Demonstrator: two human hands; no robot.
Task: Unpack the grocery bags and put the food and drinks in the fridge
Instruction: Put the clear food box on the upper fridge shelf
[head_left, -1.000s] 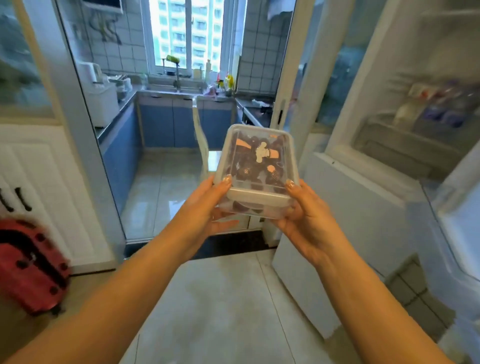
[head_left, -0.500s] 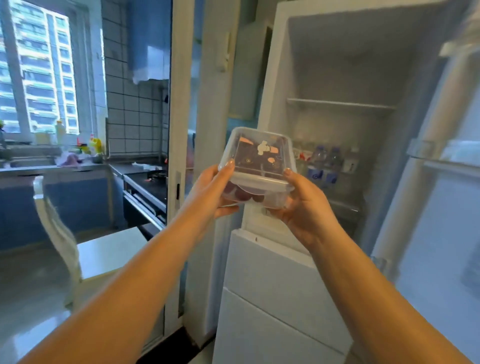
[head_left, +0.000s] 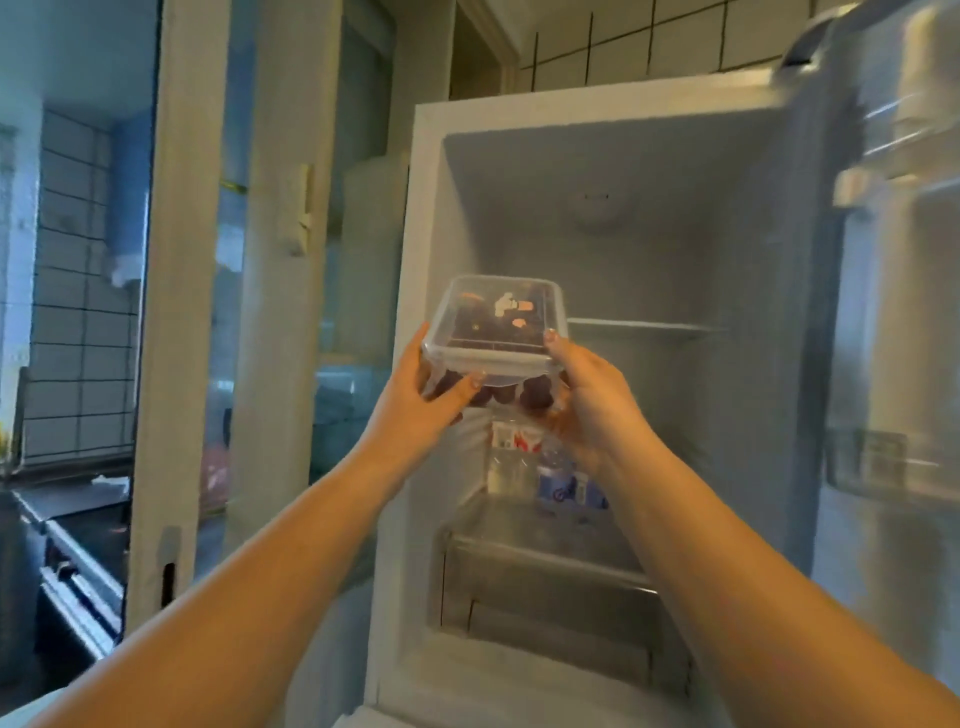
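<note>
A clear plastic food box (head_left: 496, 325) with a snap lid and dark red fruit inside is held up in front of the open fridge (head_left: 613, 218). My left hand (head_left: 415, 400) grips its left side, thumb across the front. My right hand (head_left: 587, 400) grips its right side, fingertip on the lid. The box hangs level with the fridge's upper glass shelf (head_left: 644, 327), just outside the compartment. Below it, water bottles (head_left: 558, 475) stand on the lower shelf, partly hidden by my hands.
The fridge door (head_left: 893, 338) stands open at the right with its door bins. A clear drawer (head_left: 540, 587) sits at the compartment's bottom. A door frame (head_left: 176, 312) and a kitchen counter with a stove (head_left: 67, 545) lie to the left.
My view has swung right and up from the kitchen to the fridge. Both hands have raised the box and carried it closer to the fridge opening, at upper shelf height.
</note>
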